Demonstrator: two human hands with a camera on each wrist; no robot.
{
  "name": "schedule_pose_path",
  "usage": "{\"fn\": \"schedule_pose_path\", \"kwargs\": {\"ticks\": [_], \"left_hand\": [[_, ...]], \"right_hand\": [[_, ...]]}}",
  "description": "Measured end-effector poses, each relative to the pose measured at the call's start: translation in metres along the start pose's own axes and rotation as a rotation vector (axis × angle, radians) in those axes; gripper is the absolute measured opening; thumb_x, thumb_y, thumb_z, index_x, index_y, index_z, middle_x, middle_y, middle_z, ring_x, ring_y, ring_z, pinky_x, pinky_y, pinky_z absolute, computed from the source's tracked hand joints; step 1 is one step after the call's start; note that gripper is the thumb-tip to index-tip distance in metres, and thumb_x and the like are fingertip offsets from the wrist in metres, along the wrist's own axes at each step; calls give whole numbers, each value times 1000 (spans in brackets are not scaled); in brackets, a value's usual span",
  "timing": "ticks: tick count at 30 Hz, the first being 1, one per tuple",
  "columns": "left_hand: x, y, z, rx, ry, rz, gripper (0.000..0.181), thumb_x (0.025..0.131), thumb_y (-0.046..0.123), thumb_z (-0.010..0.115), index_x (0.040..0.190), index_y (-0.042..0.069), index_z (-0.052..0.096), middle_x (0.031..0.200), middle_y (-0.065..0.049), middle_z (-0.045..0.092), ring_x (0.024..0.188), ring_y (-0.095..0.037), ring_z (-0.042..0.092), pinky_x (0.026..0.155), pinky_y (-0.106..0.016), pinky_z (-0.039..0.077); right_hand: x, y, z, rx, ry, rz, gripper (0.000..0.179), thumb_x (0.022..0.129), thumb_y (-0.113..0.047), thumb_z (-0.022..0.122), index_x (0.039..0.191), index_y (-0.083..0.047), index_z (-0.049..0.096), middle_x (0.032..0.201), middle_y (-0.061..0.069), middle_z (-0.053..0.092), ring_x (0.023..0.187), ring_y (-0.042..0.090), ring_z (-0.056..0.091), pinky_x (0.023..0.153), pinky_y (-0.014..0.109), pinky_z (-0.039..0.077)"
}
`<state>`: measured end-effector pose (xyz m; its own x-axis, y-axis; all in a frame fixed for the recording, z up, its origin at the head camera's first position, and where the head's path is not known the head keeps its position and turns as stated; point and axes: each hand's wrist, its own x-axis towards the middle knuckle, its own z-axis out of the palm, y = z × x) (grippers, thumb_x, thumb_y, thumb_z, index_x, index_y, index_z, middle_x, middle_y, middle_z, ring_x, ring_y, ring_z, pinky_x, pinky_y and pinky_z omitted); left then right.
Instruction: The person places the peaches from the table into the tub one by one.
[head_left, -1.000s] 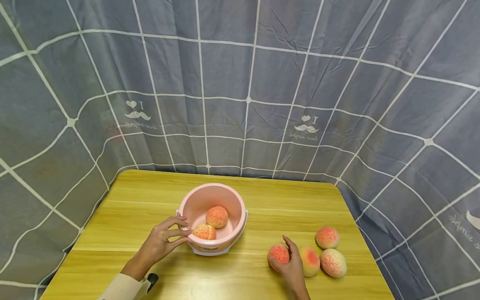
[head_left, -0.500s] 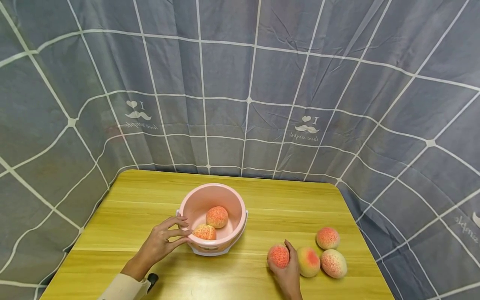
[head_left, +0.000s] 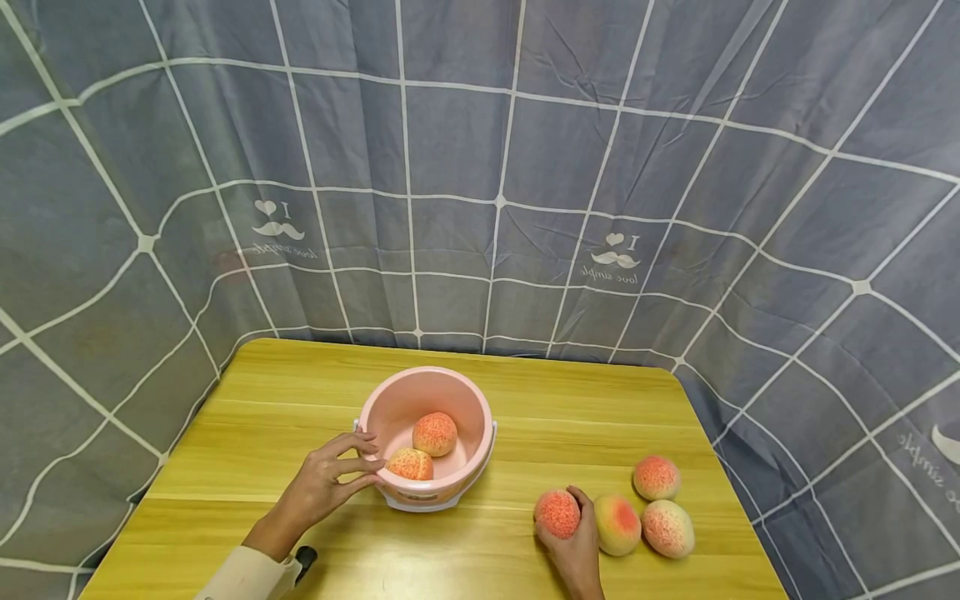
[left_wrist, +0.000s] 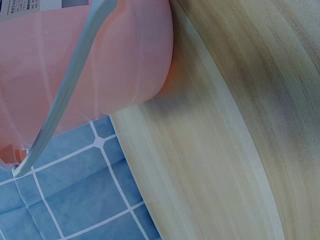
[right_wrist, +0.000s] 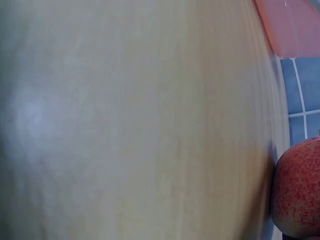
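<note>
My left hand (head_left: 322, 487) holds the near left rim of a pink bucket (head_left: 472, 400) in the head view, its fingers over the edge. Two orange-red peaches (head_left: 434, 434) lie inside the bucket. At the right, my right hand (head_left: 576, 554) grips a red-speckled peach (head_left: 557, 512), thumb on one side and fingers on the other. That same peach (right_wrist: 300, 190) shows at the right edge of the right wrist view. In the left wrist view, the bucket's side (left_wrist: 130, 60) and pale handle (left_wrist: 70, 85) appear, but the hand is out of sight.
Right of my right hand sits a yellow peach with a red patch (head_left: 618, 525). Beside it are a pale speckled peach (head_left: 668, 529) and a redder one (head_left: 657, 477). A grey checked curtain (head_left: 450, 233) surrounds the wooden table (head_left: 300, 392).
My right hand has shifted slightly left and closed around the speckled peach, which has barely moved. The left hand and the bucket stay where they were.
</note>
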<state>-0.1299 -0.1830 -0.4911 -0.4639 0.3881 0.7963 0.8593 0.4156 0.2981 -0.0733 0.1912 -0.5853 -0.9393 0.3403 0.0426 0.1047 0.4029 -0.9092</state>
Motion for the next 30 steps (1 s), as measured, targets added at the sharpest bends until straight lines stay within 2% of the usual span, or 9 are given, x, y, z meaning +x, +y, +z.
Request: {"fn": "schedule_pose_path", "kwargs": {"ticks": [13,19,30], "left_hand": [[1,1,-1,12,-12,-16,30,86,34,66,83,7,78,99,-7,64,98,-29,63,111,-18,36],[1,2,-1,13,-13,-17,30,86,34,66,82,6,78,99,-9,64,98,-29,63,111,-19,36],[1,2,-1,12,-12,-20,29,86,33,66,82,7,78,99,-6,65,98,-29,63,111,-20,37]], "right_hand": [[-1,1,0,-21,10,-44,72,66,-1,86,129,2,52,121,21,51,113,37,53,95,50,51],[0,2,-2,-12,-13,-19,73,70,-3,84,134,1,49,126,22,49,117,40,52,95,55,51],[1,4,0,25,-1,-15,71,69,-4,86,130,0,50,123,22,52,115,37,54,93,50,53]]}}
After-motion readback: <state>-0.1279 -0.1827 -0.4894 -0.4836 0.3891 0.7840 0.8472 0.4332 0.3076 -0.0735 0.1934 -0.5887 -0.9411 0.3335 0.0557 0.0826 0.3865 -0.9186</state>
